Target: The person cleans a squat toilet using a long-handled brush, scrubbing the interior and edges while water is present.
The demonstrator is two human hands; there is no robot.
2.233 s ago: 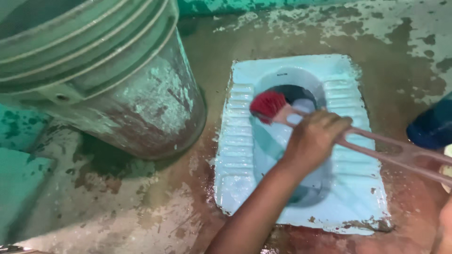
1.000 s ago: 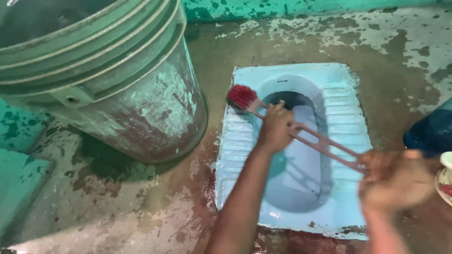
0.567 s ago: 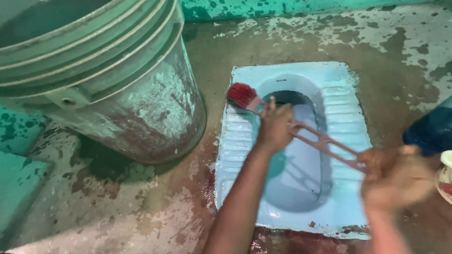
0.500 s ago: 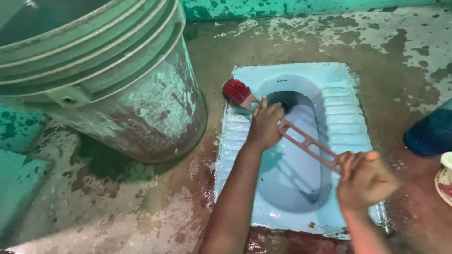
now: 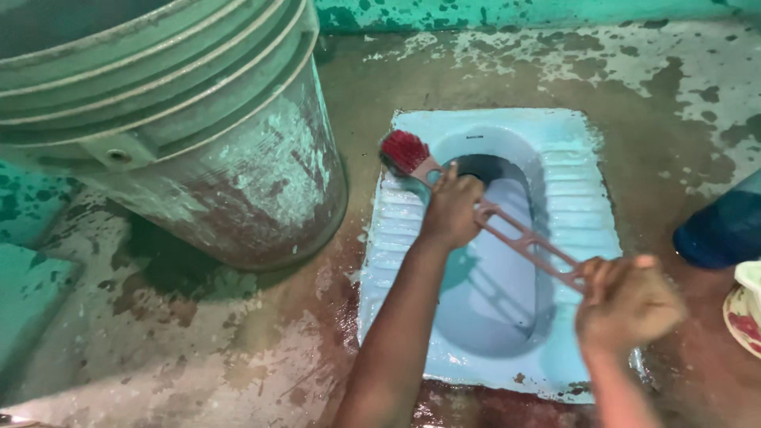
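Both hands on 1 brush [image 5: 507, 230]. Left hand [image 5: 452, 210] clenched round the handle up near the head; right hand [image 5: 630, 301] fisted on the handle's far end. So 2 grips, head end and tail end, handle running from about 10 o'clock to 4 o'clock across the pan [image 5: 583, 198].

Red bristle head [image 5: 404, 152] sits on the pan's ribbed left footrest, at about 10 o'clock from the drain hole [image 5: 479, 168], just beside the bowl's rim. Pan is pale blue, set flush in a wet, stained floor [image 5: 238, 349]. Big grey bucket [image 5: 182, 135] stands at 9 o'clock of the pan, near the brush head but apart from it. Dark blue container [image 5: 725, 230] at 3 o'clock, part out of view; edge of a pale dish [image 5: 745, 309] below it.

Doing this scrub well, imo: keep the left hand low for downward pressure, right hand only steering. Work bristles along the footrest ribs, not across, so they get into the grooves. Short strokes; the head is close to the bucket, so watch for knocking it. Floor looks slick, so keep weight steady. Can't tell if cleaner is on the pan.
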